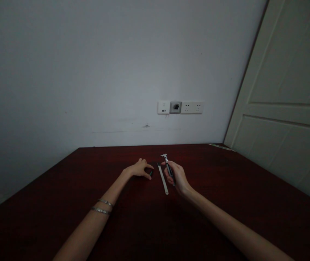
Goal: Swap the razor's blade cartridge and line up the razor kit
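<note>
My right hand point(177, 177) is closed around the dark handle of a small hammer-like tool point(169, 170), whose silver T-shaped head points up and away from me. Left of it, a long, narrow, pale metal strip point(163, 179) lies on the table, with a dark far end and a small hole at the near end. My left hand point(141, 168) is low over the table, thumb and fingers apart and curved around a small dark green object point(151, 173). Whether the fingertips touch that object is hard to make out.
The dark red tabletop point(111, 224) runs back to a pale wall point(111, 72). Wall sockets point(191, 107) sit above its far edge. A panelled white door point(280, 137) borders the right side. A thin pale strip point(221, 147) lies at the table's far right edge.
</note>
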Motion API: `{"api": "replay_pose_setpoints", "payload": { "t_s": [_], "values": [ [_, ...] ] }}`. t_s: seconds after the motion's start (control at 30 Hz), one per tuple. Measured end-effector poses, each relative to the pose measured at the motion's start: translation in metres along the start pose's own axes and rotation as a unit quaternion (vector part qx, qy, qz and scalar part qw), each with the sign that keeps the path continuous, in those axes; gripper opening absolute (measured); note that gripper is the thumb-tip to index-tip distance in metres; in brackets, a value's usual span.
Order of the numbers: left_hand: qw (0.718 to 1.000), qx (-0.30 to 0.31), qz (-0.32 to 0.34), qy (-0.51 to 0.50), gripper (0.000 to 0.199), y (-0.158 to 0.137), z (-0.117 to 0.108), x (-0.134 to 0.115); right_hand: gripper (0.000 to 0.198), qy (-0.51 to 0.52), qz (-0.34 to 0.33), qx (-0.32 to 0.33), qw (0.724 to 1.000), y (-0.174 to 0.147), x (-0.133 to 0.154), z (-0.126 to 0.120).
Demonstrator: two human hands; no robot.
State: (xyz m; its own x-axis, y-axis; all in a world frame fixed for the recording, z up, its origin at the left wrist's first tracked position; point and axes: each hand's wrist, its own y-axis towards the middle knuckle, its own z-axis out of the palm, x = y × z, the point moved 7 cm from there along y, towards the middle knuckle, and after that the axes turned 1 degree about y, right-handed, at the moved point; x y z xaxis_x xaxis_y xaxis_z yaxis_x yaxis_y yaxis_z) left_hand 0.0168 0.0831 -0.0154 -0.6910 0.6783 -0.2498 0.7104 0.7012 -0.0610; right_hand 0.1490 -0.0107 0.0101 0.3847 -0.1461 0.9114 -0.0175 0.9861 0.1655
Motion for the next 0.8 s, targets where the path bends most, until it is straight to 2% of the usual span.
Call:
{"api": "replay_pose_setpoints", "payload": {
  "t_s": [0.3,0.47,0.6,0.8],
  "values": [
    [1.000,-0.005,-0.009,-0.011,0.070,-0.0008,0.0008,0.0024,0.029,-0.006,0.000,0.014,1.000,0.0004,-0.0006,0.0003],
    [0.999,-0.031,0.005,-0.033,0.053,0.0003,-0.0037,0.0012,0.030,-0.016,0.007,0.018,1.000,0.0009,-0.0028,-0.0002],
    [0.997,-0.027,0.022,-0.065,0.041,0.0002,-0.0049,-0.0030,0.030,-0.015,0.010,0.019,1.000,0.0011,-0.0045,-0.0003],
    [0.995,-0.037,0.023,-0.085,0.049,-0.0004,-0.0088,-0.0059,0.030,-0.018,0.000,0.013,1.000,0.0013,-0.0008,-0.0017]
  ]
}}
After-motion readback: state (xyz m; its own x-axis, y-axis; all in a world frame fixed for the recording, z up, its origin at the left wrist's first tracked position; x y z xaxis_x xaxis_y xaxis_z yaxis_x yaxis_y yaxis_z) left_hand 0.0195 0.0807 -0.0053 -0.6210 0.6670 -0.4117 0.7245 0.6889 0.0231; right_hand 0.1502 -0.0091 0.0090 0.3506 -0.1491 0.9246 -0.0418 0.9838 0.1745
